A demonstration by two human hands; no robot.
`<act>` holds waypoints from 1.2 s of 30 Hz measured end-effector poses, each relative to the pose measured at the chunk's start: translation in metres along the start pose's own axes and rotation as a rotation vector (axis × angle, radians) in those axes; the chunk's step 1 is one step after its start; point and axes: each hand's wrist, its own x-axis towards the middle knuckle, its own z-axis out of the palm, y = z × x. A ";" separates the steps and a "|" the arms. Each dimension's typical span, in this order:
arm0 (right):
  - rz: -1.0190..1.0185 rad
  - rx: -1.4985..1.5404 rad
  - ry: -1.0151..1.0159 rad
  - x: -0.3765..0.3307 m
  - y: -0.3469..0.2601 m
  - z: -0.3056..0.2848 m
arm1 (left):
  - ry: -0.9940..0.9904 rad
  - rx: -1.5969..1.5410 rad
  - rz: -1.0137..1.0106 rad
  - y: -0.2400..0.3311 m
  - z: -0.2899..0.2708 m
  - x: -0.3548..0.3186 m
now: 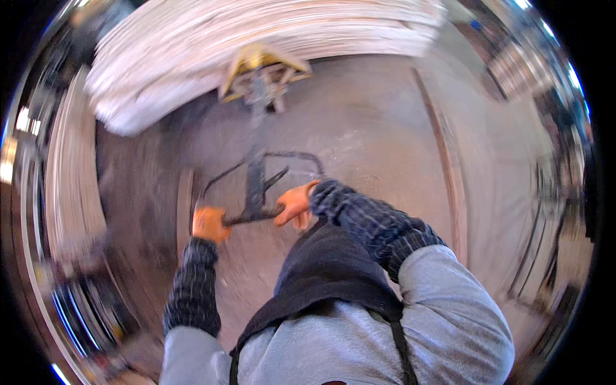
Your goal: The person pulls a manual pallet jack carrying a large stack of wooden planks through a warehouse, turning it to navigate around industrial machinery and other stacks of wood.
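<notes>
Both my hands wear orange gloves and are closed on the dark handle (255, 173) of a pallet jack. My left hand (210, 223) grips the left end of its crossbar. The fingers of my right hand (296, 204) wrap round the bar's right side. A short black lever sticks out beside the handle's shaft. The jack's yellow body (258, 61) stands at the far end of the shaft. Right behind it lies a long, tall stack of pale sheets (269, 32), blurred by motion; its forks are hidden.
Another stack of pale sheets (74, 173) stands at the left. A long rail or board (443, 147) runs along the concrete floor to my right. A bundle of pale pieces (521, 69) sits at the far right. Blurred racks or materials line both sides.
</notes>
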 end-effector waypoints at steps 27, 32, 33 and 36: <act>0.135 -0.025 0.039 -0.008 -0.031 -0.006 | -0.153 -0.007 -0.263 0.027 -0.024 0.003; 0.175 -0.043 0.047 -0.013 -0.030 0.005 | -0.068 -0.024 -0.282 0.031 -0.007 -0.004; 0.159 -0.046 0.060 -0.013 -0.026 0.005 | -0.091 -0.004 -0.288 0.035 -0.007 0.001; 0.126 -0.049 0.069 -0.015 -0.017 0.004 | -0.100 0.006 -0.291 0.040 -0.011 0.001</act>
